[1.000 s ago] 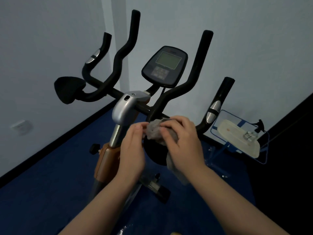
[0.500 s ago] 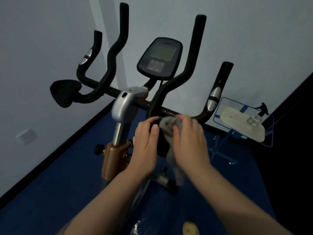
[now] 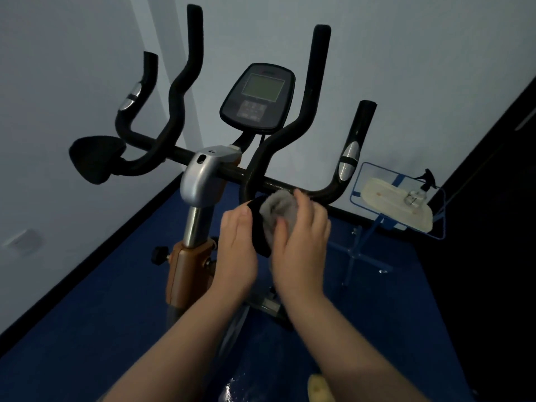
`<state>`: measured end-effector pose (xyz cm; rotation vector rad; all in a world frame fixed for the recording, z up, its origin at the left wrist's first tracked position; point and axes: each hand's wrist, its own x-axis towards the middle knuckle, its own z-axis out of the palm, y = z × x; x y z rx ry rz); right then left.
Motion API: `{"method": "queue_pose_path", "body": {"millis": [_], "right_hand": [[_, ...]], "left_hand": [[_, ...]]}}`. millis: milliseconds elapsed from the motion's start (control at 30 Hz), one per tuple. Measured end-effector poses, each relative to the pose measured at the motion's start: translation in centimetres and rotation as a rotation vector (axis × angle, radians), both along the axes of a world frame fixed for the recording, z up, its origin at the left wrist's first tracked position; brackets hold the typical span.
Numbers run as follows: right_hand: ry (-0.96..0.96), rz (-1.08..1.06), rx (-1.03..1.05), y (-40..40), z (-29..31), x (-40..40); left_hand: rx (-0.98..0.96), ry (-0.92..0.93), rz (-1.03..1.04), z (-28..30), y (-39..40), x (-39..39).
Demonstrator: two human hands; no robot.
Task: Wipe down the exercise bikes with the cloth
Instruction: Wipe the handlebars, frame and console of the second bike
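Right hand: your right hand [image 3: 301, 245] presses the grey cloth [image 3: 278, 208] onto a black arm pad [image 3: 259, 230], fingers closed over it.
Left hand: your left hand [image 3: 236, 250] cups the pad's left edge.
Bike: the exercise bike [image 3: 203, 181] stands against the wall, console [image 3: 258, 97] above.

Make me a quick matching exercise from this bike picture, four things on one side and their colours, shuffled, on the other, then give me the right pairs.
Things:
1. cloth
2. console
3. stem cover
4. post clamp

Colours:
A. silver
B. orange-brown
C. grey
D. black with a pale greenish screen

Pairs: 1-C, 2-D, 3-A, 4-B
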<state>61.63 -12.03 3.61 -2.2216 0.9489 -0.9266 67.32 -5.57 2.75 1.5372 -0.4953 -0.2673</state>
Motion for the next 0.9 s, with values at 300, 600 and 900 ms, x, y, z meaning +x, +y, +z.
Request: {"method": "queue_pose_path", "body": {"millis": [300, 600, 900], "right_hand": [[0.269, 0.360, 0.044, -6.7, 3.0, 1.3], [0.341, 0.408, -0.221, -5.2, 2.2, -0.4], [0.152, 0.408, -0.266, -12.9, 6.6, 1.4]], "left_hand": [[-0.053, 0.125, 0.183, 0.4, -1.1, -0.2], [-0.060, 0.089, 0.208, 0.5, -1.0, 0.1], [0.194, -0.246, 0.462, 2.3, -3.6, 0.5]]}}
